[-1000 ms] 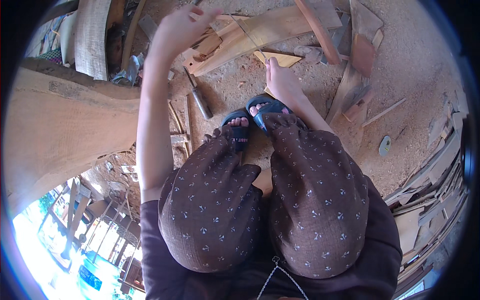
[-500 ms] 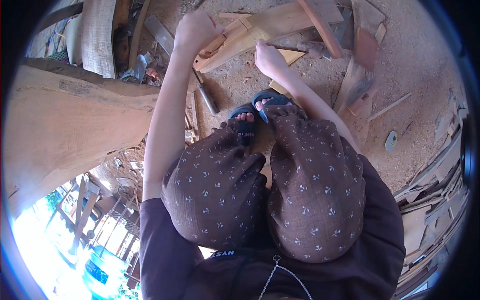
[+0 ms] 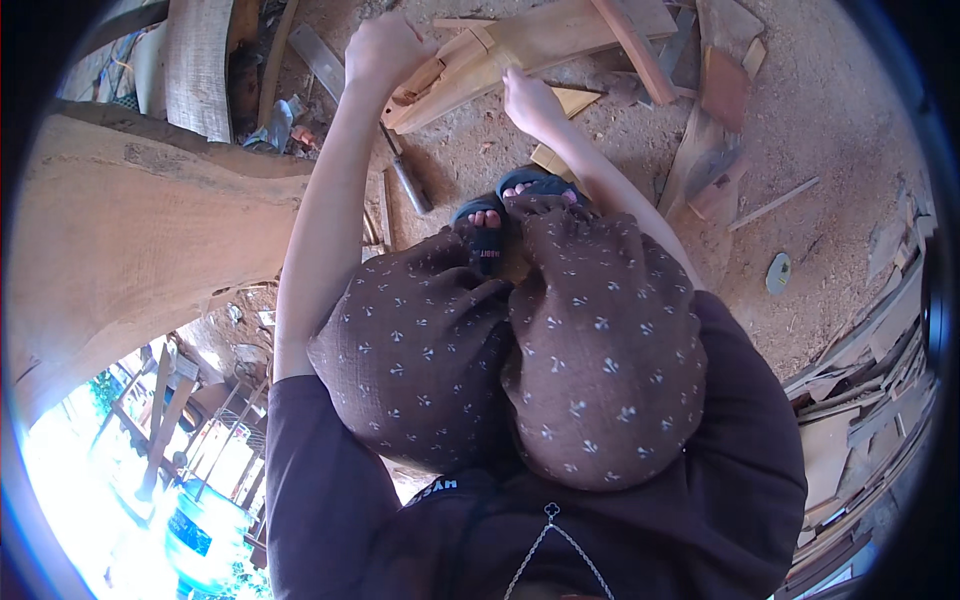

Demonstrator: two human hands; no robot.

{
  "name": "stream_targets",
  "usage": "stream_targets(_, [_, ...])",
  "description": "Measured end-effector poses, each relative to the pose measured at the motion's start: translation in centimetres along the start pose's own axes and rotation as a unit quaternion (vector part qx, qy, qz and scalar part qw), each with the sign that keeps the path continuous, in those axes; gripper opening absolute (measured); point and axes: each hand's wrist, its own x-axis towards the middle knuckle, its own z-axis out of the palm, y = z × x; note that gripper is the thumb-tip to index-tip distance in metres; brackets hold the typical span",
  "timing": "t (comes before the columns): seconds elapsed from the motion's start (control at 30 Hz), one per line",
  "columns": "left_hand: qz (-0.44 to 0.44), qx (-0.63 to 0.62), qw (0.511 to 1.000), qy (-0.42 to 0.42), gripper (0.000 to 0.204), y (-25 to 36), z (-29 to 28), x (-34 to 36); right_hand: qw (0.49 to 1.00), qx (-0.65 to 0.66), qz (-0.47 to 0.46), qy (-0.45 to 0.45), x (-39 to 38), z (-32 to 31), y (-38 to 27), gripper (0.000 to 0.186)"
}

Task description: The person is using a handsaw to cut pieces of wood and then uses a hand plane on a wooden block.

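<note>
My left hand (image 3: 383, 52) is closed in a fist above the near left end of a light wooden board (image 3: 540, 50) on the ground; what it grips is hidden behind the knuckles. Beside it, a reddish-brown piece of wood (image 3: 418, 82) lies along the board. My right hand (image 3: 533, 105) is closed too, its fingertips pinched at the board's near edge. Whatever sits in that pinch is too small to make out. Between my left forearm and my feet lies a tool with a round handle and thin dark shaft (image 3: 408, 185).
A reddish wooden strip (image 3: 637, 52) crosses the board's right part. Wood offcuts (image 3: 724, 90) lie farther right, near a small oval disc (image 3: 778, 272). A large timber slab (image 3: 150, 230) fills the left side. Stacked planks (image 3: 860, 400) stand at lower right. My sandalled feet (image 3: 485, 225) are close to the board.
The whole view has shifted slightly, so the ground, board and my knees sit a little higher and farther left. Both hands stay closed at nearly the same places by the board.
</note>
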Motion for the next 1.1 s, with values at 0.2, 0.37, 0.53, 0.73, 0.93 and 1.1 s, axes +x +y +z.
stream_targets(0.2, [0.028,0.022,0.999,0.014,0.035,-2.9,1.6,-0.4,0.998,0.007,0.038,-0.049,-6.3,0.6,-0.2,0.026])
stream_targets(0.37, [0.038,-0.004,0.999,0.012,0.037,-1.9,1.0,0.8,1.000,-0.015,0.001,-0.008,0.1,0.4,-0.8,0.027])
stream_targets(0.53, [-0.002,0.018,1.000,0.009,0.034,-3.1,1.8,-0.2,0.999,0.015,0.018,-0.024,-8.7,3.0,1.6,0.024])
stream_targets(0.73, [0.028,0.016,0.999,0.018,0.031,-2.5,1.9,0.9,0.998,-0.016,0.040,-0.051,-1.8,-0.7,-2.1,0.022])
stream_targets(0.93, [-0.008,-0.016,0.999,-0.035,0.038,-1.1,0.4,-0.5,0.999,0.032,-0.026,-0.003,-8.4,2.4,2.7,0.026])
stream_targets(1.1, [-0.013,-0.036,0.999,-0.007,0.031,-1.4,1.0,-1.2,0.999,-0.026,0.022,-0.030,-5.7,0.9,0.3,0.020])
